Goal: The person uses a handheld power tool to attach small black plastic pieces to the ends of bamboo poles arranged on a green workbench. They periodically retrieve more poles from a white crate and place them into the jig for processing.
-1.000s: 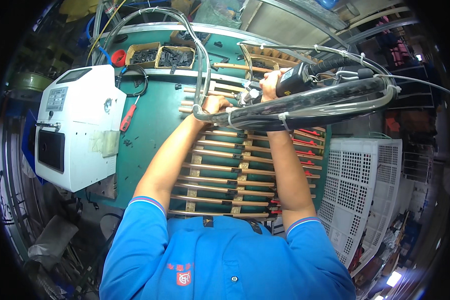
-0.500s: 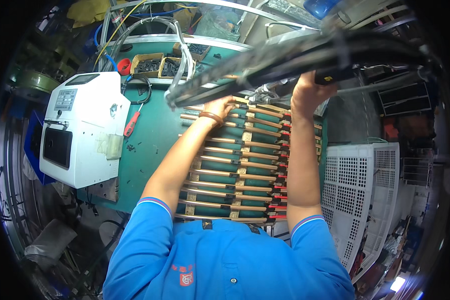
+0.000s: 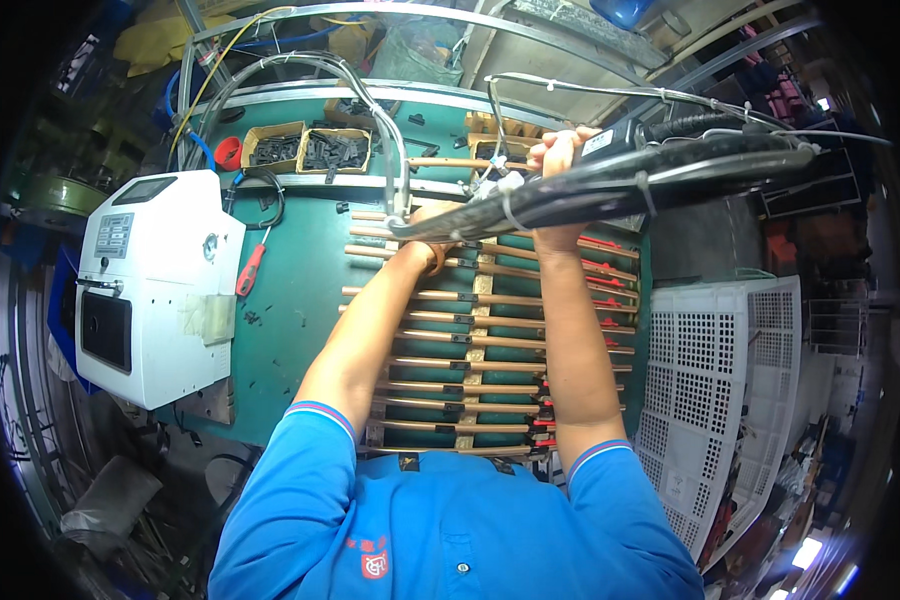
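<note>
Likely positioning black boxy handheld tool [image 3: 625, 135] | right hand [image 3: 560, 157]: clenched round tool | left hand [image 3: 434, 211]: left of tool grip, partly behind black hose bundle [image 3: 610, 190], can't tell if closed | copper-coloured metal-looking rods [image 3: 510, 322]: wearer's side of grip | calls for steady aim

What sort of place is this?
Probably a factory assembly workstation: copper-coloured rods lie in rows over a green bench, with boxed small black parts behind and a white machine beside.

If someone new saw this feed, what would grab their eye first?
Probably the thick black cable bundle, stretched across the upper right close by the right hand. Next, the rows of copper-coloured rods over the green table at centre, and the bulky white machine at the left.
</note>
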Tool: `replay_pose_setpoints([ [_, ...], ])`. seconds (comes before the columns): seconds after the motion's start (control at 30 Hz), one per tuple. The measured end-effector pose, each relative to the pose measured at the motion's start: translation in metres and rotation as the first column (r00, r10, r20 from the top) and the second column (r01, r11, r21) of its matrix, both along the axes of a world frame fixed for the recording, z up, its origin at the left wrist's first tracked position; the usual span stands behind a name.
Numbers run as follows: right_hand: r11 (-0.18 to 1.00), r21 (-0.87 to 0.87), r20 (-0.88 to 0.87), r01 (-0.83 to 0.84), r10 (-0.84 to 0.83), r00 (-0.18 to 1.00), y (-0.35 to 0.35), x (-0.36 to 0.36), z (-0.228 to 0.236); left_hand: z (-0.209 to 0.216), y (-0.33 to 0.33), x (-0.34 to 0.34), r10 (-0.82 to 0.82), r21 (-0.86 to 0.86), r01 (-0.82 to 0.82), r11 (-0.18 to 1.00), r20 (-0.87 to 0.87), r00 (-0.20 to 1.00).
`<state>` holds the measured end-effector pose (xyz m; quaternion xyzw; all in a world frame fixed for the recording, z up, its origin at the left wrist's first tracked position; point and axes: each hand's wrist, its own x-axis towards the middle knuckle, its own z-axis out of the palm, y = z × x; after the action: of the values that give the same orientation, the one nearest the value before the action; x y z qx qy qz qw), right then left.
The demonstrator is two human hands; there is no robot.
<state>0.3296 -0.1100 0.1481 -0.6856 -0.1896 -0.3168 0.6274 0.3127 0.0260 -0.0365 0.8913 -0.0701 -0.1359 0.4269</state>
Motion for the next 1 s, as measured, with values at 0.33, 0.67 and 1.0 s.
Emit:
replay_pose_setpoints([
  [0.33, 0.915, 0.315, -0.187, -0.252, 0.321, 0.929, 0.018, -0.017, 0.015, -0.039, 0.015, 0.000, 0.238, -0.591, -0.276, 0.758, -0.143, 0.961],
  [0.67, 0.541, 0.712, -0.057, -0.447, 0.680, 0.731, 0.002, -0.007, -0.010, -0.045, 0.004, 0.005, 0.203, -0.600, -0.134, 0.789, 0.048, 0.978],
  [1.0, 0.981, 0.046, -0.029, -0.190, 0.192, 0.981, 0.007, 0.009, -0.019, 0.003, 0.021, 0.008, -0.097, -0.332, 0.095, 0.939, 0.009, 0.995],
])
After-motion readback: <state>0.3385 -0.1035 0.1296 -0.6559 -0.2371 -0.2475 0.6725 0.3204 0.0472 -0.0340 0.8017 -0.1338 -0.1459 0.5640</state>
